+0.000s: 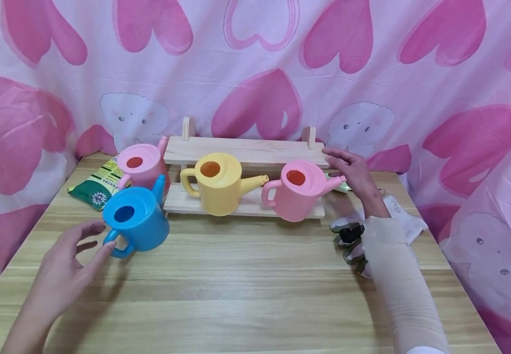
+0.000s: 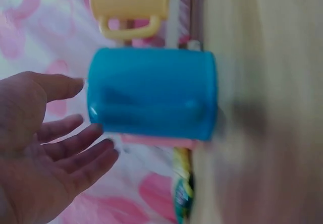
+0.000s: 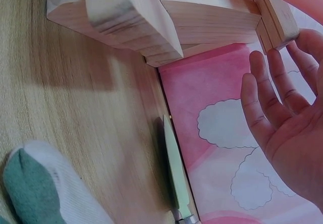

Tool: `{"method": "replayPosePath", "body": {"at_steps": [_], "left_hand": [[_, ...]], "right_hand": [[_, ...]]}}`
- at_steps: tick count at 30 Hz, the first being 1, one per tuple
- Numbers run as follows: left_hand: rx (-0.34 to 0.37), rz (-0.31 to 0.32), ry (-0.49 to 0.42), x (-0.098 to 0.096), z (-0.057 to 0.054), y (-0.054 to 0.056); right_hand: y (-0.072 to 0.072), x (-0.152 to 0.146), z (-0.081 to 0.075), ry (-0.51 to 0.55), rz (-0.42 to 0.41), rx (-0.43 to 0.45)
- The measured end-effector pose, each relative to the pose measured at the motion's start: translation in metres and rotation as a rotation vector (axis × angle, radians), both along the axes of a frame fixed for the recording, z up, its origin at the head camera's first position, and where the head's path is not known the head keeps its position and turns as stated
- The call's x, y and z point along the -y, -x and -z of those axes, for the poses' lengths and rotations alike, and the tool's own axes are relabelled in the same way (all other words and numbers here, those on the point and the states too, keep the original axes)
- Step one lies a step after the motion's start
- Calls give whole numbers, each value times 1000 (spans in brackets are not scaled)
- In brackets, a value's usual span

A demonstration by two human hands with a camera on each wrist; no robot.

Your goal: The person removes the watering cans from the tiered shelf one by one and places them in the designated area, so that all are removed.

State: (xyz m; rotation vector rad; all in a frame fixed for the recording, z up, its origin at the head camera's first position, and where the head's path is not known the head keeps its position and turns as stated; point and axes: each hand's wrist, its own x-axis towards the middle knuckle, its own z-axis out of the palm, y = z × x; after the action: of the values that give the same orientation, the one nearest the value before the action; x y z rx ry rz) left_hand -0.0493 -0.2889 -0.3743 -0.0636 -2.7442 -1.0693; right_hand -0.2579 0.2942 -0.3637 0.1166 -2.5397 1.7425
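A blue watering can (image 1: 138,221) stands at the left front, its handle towards my left hand (image 1: 63,270). The left fingers are spread and relaxed around the handle, the thumb overlapping it in the head view. In the left wrist view, the fingertips are close beside the blue can (image 2: 151,93). At the right end of the wooden two-tier shelf (image 1: 242,150), my right hand (image 1: 354,174) reaches out with its fingertips at the upper board's edge (image 3: 277,27). On the lower board are a yellow watering can (image 1: 220,189) and a pink watering can (image 1: 297,196).
Another pink watering can (image 1: 142,162) stands behind the blue one, beside a green and yellow packet (image 1: 98,184). White work gloves with dark green fingertips (image 1: 353,246) lie below my right forearm. A green-bladed knife (image 3: 176,168) lies along the table's back edge by the heart-patterned curtain (image 1: 255,93).
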Motion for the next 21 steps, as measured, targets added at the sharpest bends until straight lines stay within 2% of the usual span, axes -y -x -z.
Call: {"method": "replayPosePath", "body": {"at_steps": [3, 5, 10, 17, 21], "left_hand": [[-62, -52, 64, -12, -12, -1], [-116, -53, 79, -21, -19, -1], [-226, 49, 63, -45, -32, 11], [-223, 187, 5, -80, -40, 35], [-171, 213, 10, -98, -40, 51]], "right_hand": [[1, 0, 1, -12, -9, -1], [1, 1, 1, -16, -16, -1], [1, 0, 0, -11, -2, 8], [2, -1, 1, -14, 15, 13], [1, -1, 1, -26, 14, 24]]}}
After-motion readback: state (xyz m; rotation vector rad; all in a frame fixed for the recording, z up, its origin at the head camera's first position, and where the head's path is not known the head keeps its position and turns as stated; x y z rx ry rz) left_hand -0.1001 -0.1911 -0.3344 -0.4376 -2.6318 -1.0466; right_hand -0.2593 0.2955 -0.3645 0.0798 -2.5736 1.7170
